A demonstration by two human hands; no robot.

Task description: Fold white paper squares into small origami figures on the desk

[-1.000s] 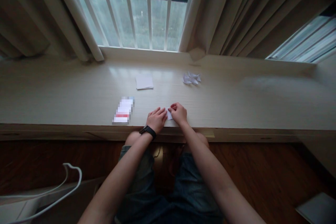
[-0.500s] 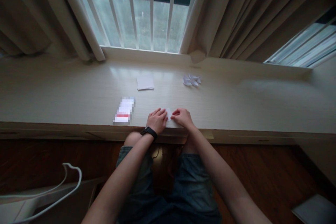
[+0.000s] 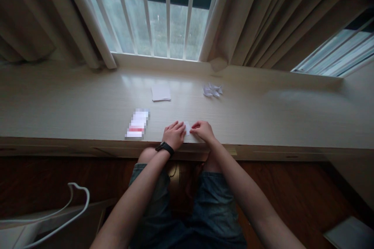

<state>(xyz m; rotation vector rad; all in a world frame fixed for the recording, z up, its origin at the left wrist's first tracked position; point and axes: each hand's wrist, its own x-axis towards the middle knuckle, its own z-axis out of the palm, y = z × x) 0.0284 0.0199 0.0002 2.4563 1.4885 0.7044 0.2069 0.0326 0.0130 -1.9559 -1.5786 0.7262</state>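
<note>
Along the pale tabletop, no container holds the papers. The left hand lies flat, fingers extended; the right hand is curled, fingertips together, though I can't tell whether they grip. A stack of square paper lies unfolded; folded paper pieces sit finished-looking, grouped beyond; one small paper piece, seemingly part-folded, is between the hands.

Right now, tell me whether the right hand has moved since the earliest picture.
Yes: the right hand has moved slightly rightward and nearer the tabletop's front edge.
</note>
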